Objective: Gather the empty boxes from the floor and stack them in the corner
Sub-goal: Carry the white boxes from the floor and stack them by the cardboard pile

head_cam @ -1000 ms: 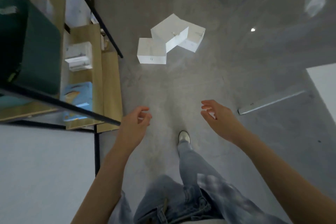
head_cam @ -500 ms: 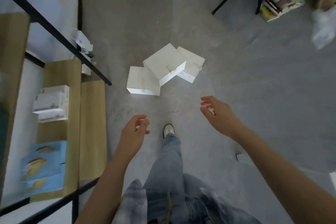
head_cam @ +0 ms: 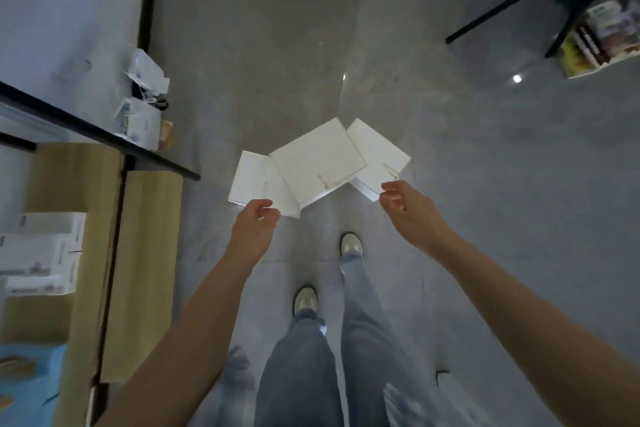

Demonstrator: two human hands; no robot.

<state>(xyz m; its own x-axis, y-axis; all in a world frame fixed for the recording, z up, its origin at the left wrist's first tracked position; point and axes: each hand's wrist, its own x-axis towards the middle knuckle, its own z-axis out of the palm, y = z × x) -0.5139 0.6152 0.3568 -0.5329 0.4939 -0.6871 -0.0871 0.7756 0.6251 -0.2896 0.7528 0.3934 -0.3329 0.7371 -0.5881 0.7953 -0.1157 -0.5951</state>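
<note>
Three white boxes lie in a cluster on the grey floor just ahead of my feet. The middle box (head_cam: 317, 163) sits tilted on top and overlaps the left box (head_cam: 251, 180) and the right box (head_cam: 379, 156). My left hand (head_cam: 254, 229) hovers at the near edge of the left box, fingers loosely curled, holding nothing. My right hand (head_cam: 407, 206) reaches toward the near corner of the right box with relaxed fingers. From above I cannot tell whether either hand touches a box.
A black-framed wooden shelf unit (head_cam: 145, 253) stands at the left with white cartons (head_cam: 41, 253) on it. Small white packages (head_cam: 142, 114) lie by the wall. Black chair legs (head_cam: 502, 7) and a stack of books (head_cam: 602, 35) are at the far right.
I have stepped forward, so the boxes are now right under my hands. Both hands have reached out from mid-air down to the near edges of the boxes.
</note>
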